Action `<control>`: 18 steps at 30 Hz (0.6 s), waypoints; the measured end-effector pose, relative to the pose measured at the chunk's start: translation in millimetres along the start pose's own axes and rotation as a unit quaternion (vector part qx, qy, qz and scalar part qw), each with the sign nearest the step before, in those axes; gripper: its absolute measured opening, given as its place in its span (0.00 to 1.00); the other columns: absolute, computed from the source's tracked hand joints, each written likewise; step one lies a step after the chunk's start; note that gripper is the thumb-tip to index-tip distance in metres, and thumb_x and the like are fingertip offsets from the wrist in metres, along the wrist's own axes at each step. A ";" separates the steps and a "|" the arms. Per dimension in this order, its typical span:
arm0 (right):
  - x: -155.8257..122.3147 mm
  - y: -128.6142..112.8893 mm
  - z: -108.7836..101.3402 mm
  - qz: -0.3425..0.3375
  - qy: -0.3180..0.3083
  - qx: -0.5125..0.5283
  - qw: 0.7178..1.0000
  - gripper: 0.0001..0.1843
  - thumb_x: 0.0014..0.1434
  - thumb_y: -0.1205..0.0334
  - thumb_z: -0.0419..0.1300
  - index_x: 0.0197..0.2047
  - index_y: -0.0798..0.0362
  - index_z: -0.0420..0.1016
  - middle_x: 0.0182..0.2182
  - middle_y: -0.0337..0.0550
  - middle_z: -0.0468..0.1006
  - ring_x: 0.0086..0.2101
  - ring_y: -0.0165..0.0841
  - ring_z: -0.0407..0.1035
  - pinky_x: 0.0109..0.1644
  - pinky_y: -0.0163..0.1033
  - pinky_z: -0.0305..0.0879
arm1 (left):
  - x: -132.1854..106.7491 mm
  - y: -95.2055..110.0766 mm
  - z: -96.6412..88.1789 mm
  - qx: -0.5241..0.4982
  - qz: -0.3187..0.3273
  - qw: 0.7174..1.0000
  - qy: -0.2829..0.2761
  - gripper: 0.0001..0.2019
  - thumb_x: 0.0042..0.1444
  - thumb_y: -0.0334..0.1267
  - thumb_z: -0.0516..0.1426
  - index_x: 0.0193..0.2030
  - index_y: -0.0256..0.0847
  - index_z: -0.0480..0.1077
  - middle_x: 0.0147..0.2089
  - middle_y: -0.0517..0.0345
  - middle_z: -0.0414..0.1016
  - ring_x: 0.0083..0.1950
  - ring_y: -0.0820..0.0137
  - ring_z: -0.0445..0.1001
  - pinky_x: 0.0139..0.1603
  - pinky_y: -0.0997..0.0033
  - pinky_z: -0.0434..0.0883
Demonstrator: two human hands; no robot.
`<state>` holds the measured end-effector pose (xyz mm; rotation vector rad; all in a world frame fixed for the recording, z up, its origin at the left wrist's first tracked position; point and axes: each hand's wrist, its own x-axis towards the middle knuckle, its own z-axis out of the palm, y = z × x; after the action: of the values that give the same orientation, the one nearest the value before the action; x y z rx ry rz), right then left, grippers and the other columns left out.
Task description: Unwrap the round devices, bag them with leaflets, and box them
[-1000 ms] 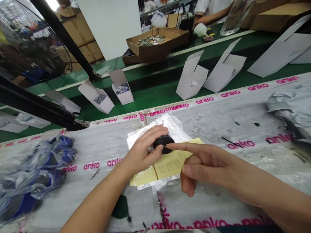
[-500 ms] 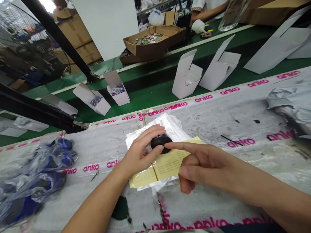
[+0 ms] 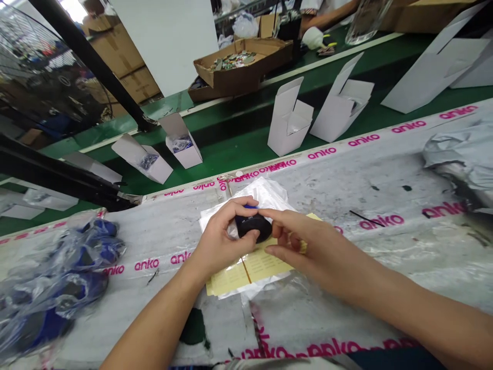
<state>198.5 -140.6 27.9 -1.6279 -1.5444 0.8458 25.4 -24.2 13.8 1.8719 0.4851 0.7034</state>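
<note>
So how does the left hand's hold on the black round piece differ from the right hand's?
The left hand wraps the black round piece, fingers over its top, thumb at its near side; the right hand only meets its right edge with fingertips. The left hand reaches in from lower left, the right hand from lower right. Both are bare, above the yellow sheet.

To the right of the right hand (image 3: 304, 246), the tabletop (image 3: 346, 190) is lying mostly bare, a thin black strip (image 3: 364, 219) crossing it (flat, hardly a hindrance), until crumpled grey plastic (image 3: 458, 159) is heaping up at the far right. The left hand (image 3: 219, 244) and the right are gripping the black round part (image 3: 252, 226), both forearms barring the near middle. A bag of blue parts (image 3: 54, 288) is filling the left end, leaving an open lane beside the left forearm. Beyond, white cartons (image 3: 288, 121) are standing apart on the green belt (image 3: 239, 144).
</note>
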 end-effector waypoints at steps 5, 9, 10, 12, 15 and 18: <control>7.1 6.4 19.8 -0.100 0.081 -0.170 0.977 0.30 0.65 0.66 0.55 0.69 0.47 0.60 0.39 0.45 0.73 0.36 0.40 0.72 0.37 0.43 0.71 | 4.3 1.0 8.2 -0.026 -0.037 0.995 0.094 0.08 0.54 0.33 0.65 0.40 0.43 0.71 0.51 0.55 0.79 0.52 0.64 0.78 0.54 0.61 0.74; 16.1 10.3 22.7 -0.151 0.151 -0.221 0.952 0.17 0.69 0.59 0.54 0.58 0.53 0.70 0.38 0.50 0.73 0.40 0.45 0.71 0.41 0.48 0.71 | 4.4 -5.4 0.7 -0.063 -0.085 0.991 0.079 0.14 0.66 0.50 0.56 0.50 0.45 0.77 0.59 0.52 0.78 0.63 0.60 0.73 0.69 0.49 0.65; 18.0 11.2 21.9 -0.160 0.163 -0.218 0.949 0.15 0.69 0.58 0.55 0.56 0.53 0.72 0.39 0.52 0.73 0.42 0.47 0.70 0.43 0.49 0.71 | 3.3 -7.1 -2.6 -0.072 -0.098 0.990 0.071 0.18 0.68 0.52 0.53 0.53 0.46 0.77 0.62 0.52 0.76 0.66 0.59 0.71 0.72 0.47 0.62; 20.5 12.6 19.6 -0.169 0.178 -0.197 0.949 0.15 0.67 0.56 0.58 0.54 0.51 0.72 0.42 0.52 0.75 0.45 0.48 0.70 0.48 0.52 0.70 | 0.2 -9.4 -8.8 -0.090 -0.101 0.989 0.062 0.20 0.68 0.53 0.53 0.58 0.47 0.75 0.65 0.52 0.74 0.68 0.58 0.69 0.74 0.45 0.60; 21.8 12.8 16.8 -0.148 0.183 -0.151 0.960 0.18 0.64 0.53 0.62 0.54 0.49 0.70 0.47 0.52 0.77 0.49 0.49 0.71 0.52 0.55 0.68 | -4.6 -10.9 -13.9 -0.095 -0.058 0.992 0.058 0.20 0.66 0.50 0.57 0.62 0.49 0.71 0.65 0.52 0.74 0.69 0.58 0.69 0.73 0.48 0.62; 21.6 10.2 15.3 -0.095 0.188 -0.105 0.972 0.20 0.60 0.50 0.65 0.52 0.49 0.70 0.47 0.51 0.79 0.47 0.48 0.74 0.51 0.54 0.69 | -7.2 -11.2 -13.9 -0.098 -0.027 0.994 0.032 0.25 0.62 0.48 0.63 0.65 0.50 0.68 0.68 0.51 0.71 0.70 0.58 0.67 0.74 0.48 0.62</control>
<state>192.1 -118.2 11.6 -1.6398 -1.5202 0.2560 10.7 -14.8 5.8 1.6516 0.4882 0.7486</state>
